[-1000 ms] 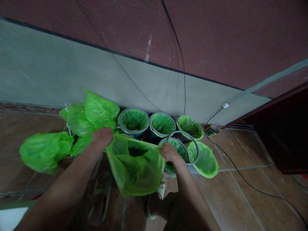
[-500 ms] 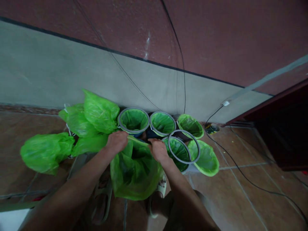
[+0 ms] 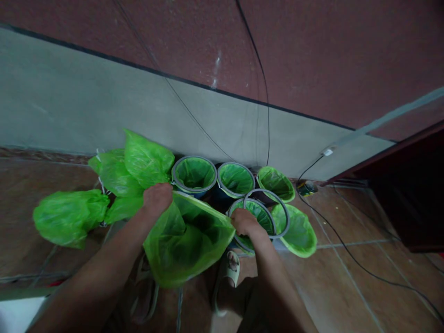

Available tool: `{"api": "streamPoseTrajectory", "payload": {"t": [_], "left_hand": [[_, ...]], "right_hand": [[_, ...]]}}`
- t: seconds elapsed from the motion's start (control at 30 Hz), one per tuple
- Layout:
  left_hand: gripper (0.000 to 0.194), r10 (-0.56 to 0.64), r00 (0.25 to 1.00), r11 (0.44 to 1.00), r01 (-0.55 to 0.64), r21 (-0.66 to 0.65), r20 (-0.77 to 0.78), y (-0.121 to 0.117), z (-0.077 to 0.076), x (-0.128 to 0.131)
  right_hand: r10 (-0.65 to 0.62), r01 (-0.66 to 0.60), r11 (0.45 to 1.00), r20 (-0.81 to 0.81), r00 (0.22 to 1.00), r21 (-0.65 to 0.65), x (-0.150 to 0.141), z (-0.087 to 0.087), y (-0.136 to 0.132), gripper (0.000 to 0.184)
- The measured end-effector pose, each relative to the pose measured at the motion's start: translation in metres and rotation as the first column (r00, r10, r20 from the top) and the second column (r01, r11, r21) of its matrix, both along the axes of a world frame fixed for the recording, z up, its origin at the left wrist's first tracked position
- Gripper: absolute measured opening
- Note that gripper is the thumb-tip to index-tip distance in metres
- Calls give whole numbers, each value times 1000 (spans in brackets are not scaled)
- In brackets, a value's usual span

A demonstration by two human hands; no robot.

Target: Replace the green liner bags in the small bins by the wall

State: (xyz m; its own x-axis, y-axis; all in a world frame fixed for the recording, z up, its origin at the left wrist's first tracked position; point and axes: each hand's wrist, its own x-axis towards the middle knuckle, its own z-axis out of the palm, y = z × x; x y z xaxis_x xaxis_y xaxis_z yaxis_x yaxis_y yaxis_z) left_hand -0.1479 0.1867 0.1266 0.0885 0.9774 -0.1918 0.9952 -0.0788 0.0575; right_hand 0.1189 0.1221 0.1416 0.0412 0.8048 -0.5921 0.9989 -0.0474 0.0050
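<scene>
A translucent green garbage bag (image 3: 187, 240) is stretched between my hands, its mouth pulled wide and facing up. My left hand (image 3: 157, 199) is closed on the bag's rim at the left corner. At the right corner my right hand (image 3: 245, 222) pinches the same rim. Behind the bag stand two lined trash cans with grey rings, one on the left (image 3: 194, 173) and one in the middle (image 3: 236, 179). Another lined can (image 3: 258, 212) is partly hidden by my right hand. A loose grey ring (image 3: 286, 217) lies across it and its neighbours.
Tied, filled green bags (image 3: 71, 217) lie at the left, with others piled against the wall (image 3: 104, 106). Two lined cans without rings stand at the right, one behind (image 3: 275, 182), one in front (image 3: 296, 231). A black cable (image 3: 360, 273) crosses the tiles past a small tin (image 3: 307, 188).
My hands have moved apart, the left one leftward and the right one rightward and slightly down. The bag's mouth is stretched wider and its rim is straighter.
</scene>
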Motion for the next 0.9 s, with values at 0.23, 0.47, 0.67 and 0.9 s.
{"api": "streamPoseTrajectory", "payload": {"t": [0.23,0.47,0.67,0.9], "left_hand": [[39,-79,995,994,74,76,59,-2,-2,13],[36,-205,973,974,192,117,111,-17,-4,41],[35,-248,961,968,242,66,119,-27,-8,54],[37,-152,985,988,149,38,82,-10,-7,23]], "right_hand": [[-31,45,994,-136,990,102,8,3,-4,60],[44,36,939,-222,974,342,-34,-14,-5,69],[84,-39,918,-97,992,396,-46,-18,-6,34],[-14,5,961,30,999,276,-17,-14,2,31]]}}
